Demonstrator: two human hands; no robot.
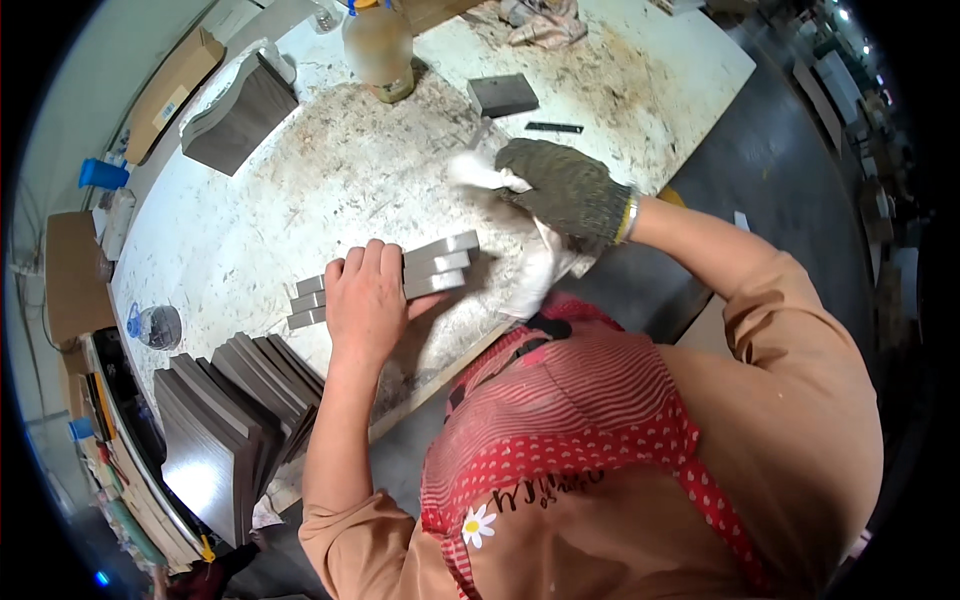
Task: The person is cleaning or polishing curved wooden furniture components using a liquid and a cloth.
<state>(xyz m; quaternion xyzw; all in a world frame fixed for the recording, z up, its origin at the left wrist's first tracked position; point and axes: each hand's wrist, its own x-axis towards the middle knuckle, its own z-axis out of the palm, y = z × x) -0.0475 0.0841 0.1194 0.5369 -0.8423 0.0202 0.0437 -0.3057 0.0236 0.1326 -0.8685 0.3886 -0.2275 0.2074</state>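
My bare left hand (pixel 365 300) presses flat on three grey wooden strips (pixel 440 262) lying side by side on the worn white worktable (pixel 300 200). My right hand (pixel 565 190), in a dark knitted glove, is closed on a white cloth (pixel 535 265) just to the right of the strips' ends. The cloth hangs down past the table's near edge, and a tuft of it sticks out on the glove's left.
A stack of curved grey panels (pixel 240 420) leans at the lower left, another stack (pixel 240 115) at the far left. A large plastic bottle (pixel 378 45), a grey block (pixel 502 95), a black strip (pixel 553 127) and rags (pixel 545 22) lie farther back.
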